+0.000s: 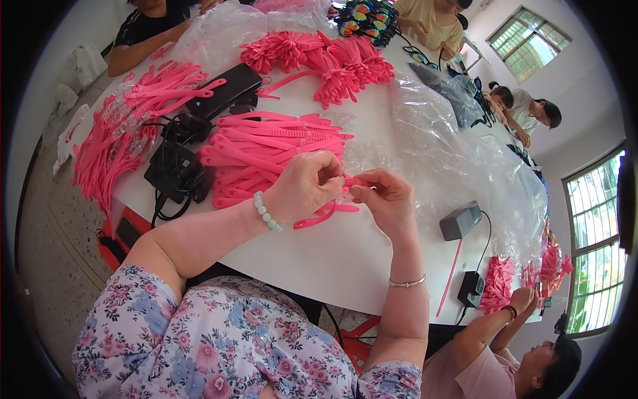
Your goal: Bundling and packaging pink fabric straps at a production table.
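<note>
The left hand [307, 186] and right hand [385, 198] are pinching a pink strap [354, 181] at the strap pile's [262, 154] near right edge, apparently working its end; the next move is probably calling for steady alignment.

Workshop | shared white table [299, 266] | bundled pink straps [352, 66] | piled goggles [367, 21] | several co-workers [482, 369]

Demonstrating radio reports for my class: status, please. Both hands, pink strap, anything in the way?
Left hand, right hand: both pinching pink strap. Strap pile crowding left hand. Clear plastic sheeting off right.
</note>
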### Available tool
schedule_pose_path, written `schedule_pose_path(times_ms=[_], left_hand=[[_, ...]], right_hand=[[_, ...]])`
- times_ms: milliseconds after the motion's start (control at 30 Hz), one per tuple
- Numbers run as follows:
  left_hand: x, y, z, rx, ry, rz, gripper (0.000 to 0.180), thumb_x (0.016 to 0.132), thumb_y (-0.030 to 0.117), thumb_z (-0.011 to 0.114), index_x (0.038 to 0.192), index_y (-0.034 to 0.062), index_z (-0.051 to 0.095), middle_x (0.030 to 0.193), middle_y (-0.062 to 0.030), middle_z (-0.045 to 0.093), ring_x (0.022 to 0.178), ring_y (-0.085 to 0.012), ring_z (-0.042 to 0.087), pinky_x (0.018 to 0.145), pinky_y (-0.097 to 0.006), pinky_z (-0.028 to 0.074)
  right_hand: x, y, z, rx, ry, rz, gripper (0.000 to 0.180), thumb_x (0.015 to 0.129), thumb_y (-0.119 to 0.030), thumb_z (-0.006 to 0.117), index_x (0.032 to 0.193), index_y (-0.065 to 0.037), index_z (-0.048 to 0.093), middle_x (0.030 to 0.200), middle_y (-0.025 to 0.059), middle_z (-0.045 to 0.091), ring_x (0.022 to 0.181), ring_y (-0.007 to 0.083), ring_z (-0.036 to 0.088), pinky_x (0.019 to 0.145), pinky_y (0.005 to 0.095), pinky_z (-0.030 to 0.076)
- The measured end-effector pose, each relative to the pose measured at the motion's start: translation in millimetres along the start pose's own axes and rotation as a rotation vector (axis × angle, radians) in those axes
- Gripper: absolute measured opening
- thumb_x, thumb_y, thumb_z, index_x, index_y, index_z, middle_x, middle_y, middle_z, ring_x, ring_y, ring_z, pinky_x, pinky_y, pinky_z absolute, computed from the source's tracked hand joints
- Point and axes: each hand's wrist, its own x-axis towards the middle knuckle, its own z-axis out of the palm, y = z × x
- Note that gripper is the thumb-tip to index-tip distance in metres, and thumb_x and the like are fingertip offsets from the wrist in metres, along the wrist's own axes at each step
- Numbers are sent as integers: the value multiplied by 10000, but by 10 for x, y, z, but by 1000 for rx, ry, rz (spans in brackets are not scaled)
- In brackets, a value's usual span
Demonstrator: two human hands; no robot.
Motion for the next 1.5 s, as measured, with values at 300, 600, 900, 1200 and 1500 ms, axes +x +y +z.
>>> schedule_pose_path(times_ms=[300,600,900,1200,1500], left_hand=[[5,20,-27,-19,-56,-4,8,816,-20,527,820,-23,533,725,23,520,636,-10,479,539,-162,419],[19,44,-42,51,-40,-14,15,811,-18,546,821,-18,534,741,28,512,643,-3,470,539,-159,419],[27,139,-47,-125,-191,-55,110,871,101,563,859,-6,541,753,13,527,670,-22,481,567,-178,414],[88,6,-139,-302,-311,-262,152,882,149,574,840,2,573,667,-2,542,573,-51,465,501,-207,370],[95,38,-137,-391,-308,-310,186,878,184,585,806,12,582,645,3,534,541,-52,454,474,-205,351]], right_hand=[[-2,-28,-9,131,-25,3,137,770,63,630,904,42,608,809,51,605,710,114,603,638,236,526],[-14,-104,8,-162,41,-120,151,741,35,662,887,11,633,819,46,628,709,107,593,601,224,477],[-36,-190,92,-309,84,-375,161,689,33,679,840,-5,636,807,70,637,676,136,581,569,238,437],[-17,-201,84,-280,28,-365,178,671,49,676,832,-7,627,752,73,620,664,150,576,612,252,458],[-19,-175,46,-286,37,-345,198,666,43,690,847,-7,629,765,72,627,694,156,581,658,258,458]])
